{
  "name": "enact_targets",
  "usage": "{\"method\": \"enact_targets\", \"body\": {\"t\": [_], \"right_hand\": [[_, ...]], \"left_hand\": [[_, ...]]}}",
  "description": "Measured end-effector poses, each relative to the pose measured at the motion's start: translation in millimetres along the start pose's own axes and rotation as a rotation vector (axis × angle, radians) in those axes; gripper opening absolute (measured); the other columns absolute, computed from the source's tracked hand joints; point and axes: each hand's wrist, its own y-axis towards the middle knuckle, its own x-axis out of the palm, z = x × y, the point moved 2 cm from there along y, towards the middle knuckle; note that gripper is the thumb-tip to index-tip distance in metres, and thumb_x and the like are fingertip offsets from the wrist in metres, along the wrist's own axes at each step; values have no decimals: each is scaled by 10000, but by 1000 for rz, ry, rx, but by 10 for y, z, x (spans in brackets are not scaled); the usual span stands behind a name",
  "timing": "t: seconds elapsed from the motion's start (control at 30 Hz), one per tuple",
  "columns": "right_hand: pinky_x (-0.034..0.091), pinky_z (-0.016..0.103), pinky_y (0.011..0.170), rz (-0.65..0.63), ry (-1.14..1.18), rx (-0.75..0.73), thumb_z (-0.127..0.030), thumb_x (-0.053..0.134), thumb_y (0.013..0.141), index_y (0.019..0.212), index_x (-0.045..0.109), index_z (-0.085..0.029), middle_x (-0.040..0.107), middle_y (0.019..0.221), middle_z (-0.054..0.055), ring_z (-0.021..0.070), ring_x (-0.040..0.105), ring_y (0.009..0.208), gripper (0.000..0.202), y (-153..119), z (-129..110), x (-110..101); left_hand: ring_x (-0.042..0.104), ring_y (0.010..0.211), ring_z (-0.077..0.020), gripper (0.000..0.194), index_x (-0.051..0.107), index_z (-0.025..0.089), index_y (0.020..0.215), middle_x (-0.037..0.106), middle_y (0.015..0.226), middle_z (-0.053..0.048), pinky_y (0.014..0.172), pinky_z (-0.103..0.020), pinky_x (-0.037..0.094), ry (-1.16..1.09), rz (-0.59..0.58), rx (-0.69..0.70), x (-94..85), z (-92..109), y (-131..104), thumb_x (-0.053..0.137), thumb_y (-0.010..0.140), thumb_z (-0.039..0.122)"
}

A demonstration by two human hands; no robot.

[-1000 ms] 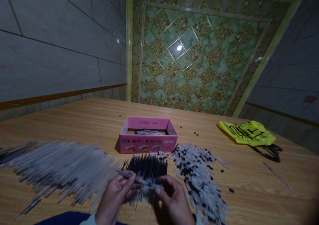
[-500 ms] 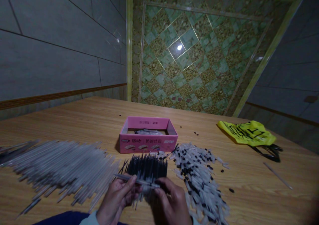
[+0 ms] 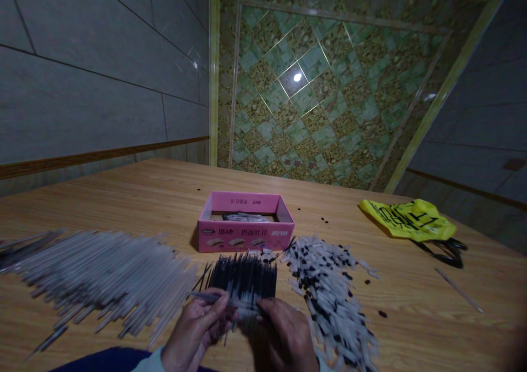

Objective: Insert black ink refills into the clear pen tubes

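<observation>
1. The box (image 3: 246, 236), pink and open-topped, stands on the table (image 3: 135, 202); some pale and dark thin pieces (image 3: 245, 218) lie inside it, and printing runs along its front.
2. In front of the box, nearer the person, the left hand (image 3: 198, 323) grips a thin rod (image 3: 244, 305) between thumb and fingers, its free end sticking out to the left.
3. The right hand (image 3: 288, 328), also in front of the box and a little to its right, has thumb and fingers closed at the rod's other end; that end is blurred and partly covered, so whether a smaller piece is pinched there too I cannot tell.
4. Between the box and the hands lies a dense row of black sticks (image 3: 242, 276), pointing toward the box; the rod is held above their near part.
5. Left of the box and nearer the person, many clear tubes (image 3: 107, 284) lie side by side in a broad, slanting heap.
6. Right of the box and reaching nearer the person, caps (image 3: 329, 284), whitish mixed with black, are piled loosely beside the right hand.
7. Well to the right of the box lies a yellow bag (image 3: 407, 219) with black lettering and a black strap.
</observation>
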Motion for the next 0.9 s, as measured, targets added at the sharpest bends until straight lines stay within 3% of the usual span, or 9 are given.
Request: {"method": "enact_targets", "body": {"t": [0.1,0.37,0.63,0.77,0.9], "right_hand": [[495,267,549,83,29,-41,-180,441,861,1056,540,-163,671,759,103,200,639,653,219,-15,-2,15],[478,234,549,82,126,48,-155,464,851,1004,590,-182,679,742,68,176,646,642,201,16,-40,6],[460,203,542,-3,229,338,-265,514,863,899,679,-186,680,634,40,161,641,578,187,-22,-16,13],[381,205,437,-44,382,568,-432,513,844,693,679,-150,606,516,40,146,553,472,361,30,-18,19],[293,190,378,-79,657,812,-588,565,737,516,564,-140,488,395,1,96,436,367,500,56,-2,91]], "left_hand": [[664,574,-146,338,589,152,730,699,611,-29,523,-207,504,-11,-15,1,-2,-20,1,837,532,268],[679,617,-158,318,583,150,740,725,655,-58,570,-220,521,19,-47,37,-35,-40,-20,818,566,274],[679,587,-175,319,592,143,712,723,641,-55,551,-241,525,75,-56,112,17,6,-34,827,540,274],[681,583,-175,302,585,147,712,727,648,-56,550,-248,528,135,-81,144,7,3,-31,812,569,285],[688,589,-188,302,572,145,700,737,679,-76,550,-262,529,188,-119,156,-10,-23,-5,802,584,301]]}}
